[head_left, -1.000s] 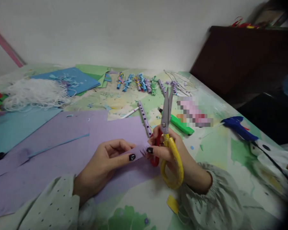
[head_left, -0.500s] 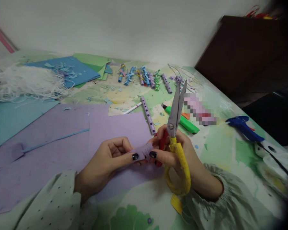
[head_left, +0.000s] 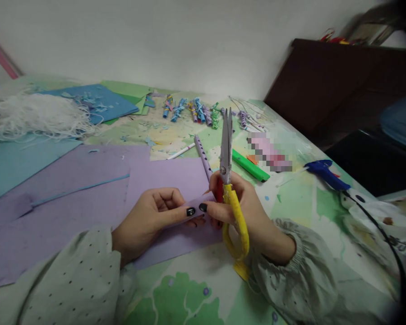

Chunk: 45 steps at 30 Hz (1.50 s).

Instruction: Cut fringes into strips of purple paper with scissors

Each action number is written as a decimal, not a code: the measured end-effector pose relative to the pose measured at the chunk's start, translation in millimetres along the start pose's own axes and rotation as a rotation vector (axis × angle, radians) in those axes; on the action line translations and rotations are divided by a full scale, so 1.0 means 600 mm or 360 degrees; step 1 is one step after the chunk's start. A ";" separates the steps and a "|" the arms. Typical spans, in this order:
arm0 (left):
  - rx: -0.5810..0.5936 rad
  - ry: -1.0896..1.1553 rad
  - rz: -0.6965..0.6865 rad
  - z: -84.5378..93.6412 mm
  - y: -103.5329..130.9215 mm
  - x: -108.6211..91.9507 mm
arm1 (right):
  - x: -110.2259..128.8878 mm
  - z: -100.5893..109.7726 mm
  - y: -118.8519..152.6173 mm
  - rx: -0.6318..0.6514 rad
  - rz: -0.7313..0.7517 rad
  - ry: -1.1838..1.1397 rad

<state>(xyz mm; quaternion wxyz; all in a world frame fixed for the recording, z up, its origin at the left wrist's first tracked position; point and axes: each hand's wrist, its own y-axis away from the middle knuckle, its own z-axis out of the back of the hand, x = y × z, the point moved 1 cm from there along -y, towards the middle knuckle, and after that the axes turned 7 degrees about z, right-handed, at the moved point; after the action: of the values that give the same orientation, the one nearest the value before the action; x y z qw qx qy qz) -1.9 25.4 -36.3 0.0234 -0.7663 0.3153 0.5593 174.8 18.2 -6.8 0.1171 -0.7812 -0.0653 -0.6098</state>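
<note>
- Purple strip [head_left: 198,201] is pinched by left hand [head_left: 152,211] and right hand [head_left: 249,201], above a purple sheet [head_left: 165,174].
- Scissors [head_left: 227,189] are also gripped by the right hand (blades up, narrowly parted).
- Dotted tube [head_left: 203,155] is laid beyond.

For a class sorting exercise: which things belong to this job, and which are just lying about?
Apparently in use:
small purple paper strip
yellow-and-red-handled metal scissors, in right hand

Apparently lying about:
blue glue gun
tangled white string
long green plastic tool
</note>
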 end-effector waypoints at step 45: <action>-0.0105 -0.0202 0.0032 -0.011 0.010 -0.002 | 0.008 -0.001 0.004 0.0066 0.0069 0.0055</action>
<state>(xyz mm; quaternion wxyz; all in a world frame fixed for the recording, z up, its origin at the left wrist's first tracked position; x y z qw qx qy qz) 0.7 18.7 -30.7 0.0124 -0.7264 0.3023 0.6171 176.2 15.6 -2.3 0.1474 -0.7692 -0.0590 -0.6190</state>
